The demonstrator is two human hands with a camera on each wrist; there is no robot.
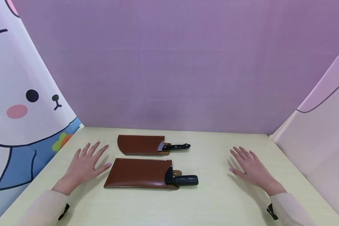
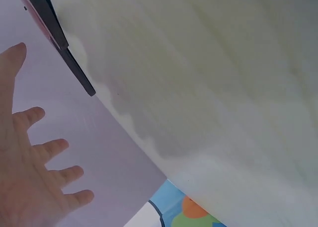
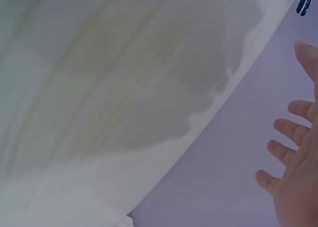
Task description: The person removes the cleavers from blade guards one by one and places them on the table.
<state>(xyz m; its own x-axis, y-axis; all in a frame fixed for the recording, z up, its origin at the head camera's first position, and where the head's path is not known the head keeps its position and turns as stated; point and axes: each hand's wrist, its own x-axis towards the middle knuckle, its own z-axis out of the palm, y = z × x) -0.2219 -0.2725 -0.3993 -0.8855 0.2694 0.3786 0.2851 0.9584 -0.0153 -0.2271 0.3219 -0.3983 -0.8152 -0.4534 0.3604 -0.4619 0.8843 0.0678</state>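
Observation:
Two knives in brown leather sheaths lie on the table, one behind the other, handles to the right. The rear knife (image 1: 177,147) has a black riveted handle and a bit of blade showing at the mouth of its round-ended sheath (image 1: 139,145). In front, a larger sheath (image 1: 138,173) covers the blade of a cleaver-like knife with a ribbed black handle (image 1: 186,180). My left hand (image 1: 83,166) hovers left of the sheaths with fingers spread, its thumb tip near the front sheath's corner. Off to the right, my right hand (image 1: 251,168) is held over the table, fingers extended, holding nothing.
The pale wood-grain table (image 1: 214,207) reaches back to a purple cloth backdrop (image 1: 180,69). A cartoon-printed panel (image 1: 31,125) borders the left side, and a pink and white panel (image 1: 319,141) borders the right. A small snap strap (image 1: 177,173) sticks out from the front sheath.

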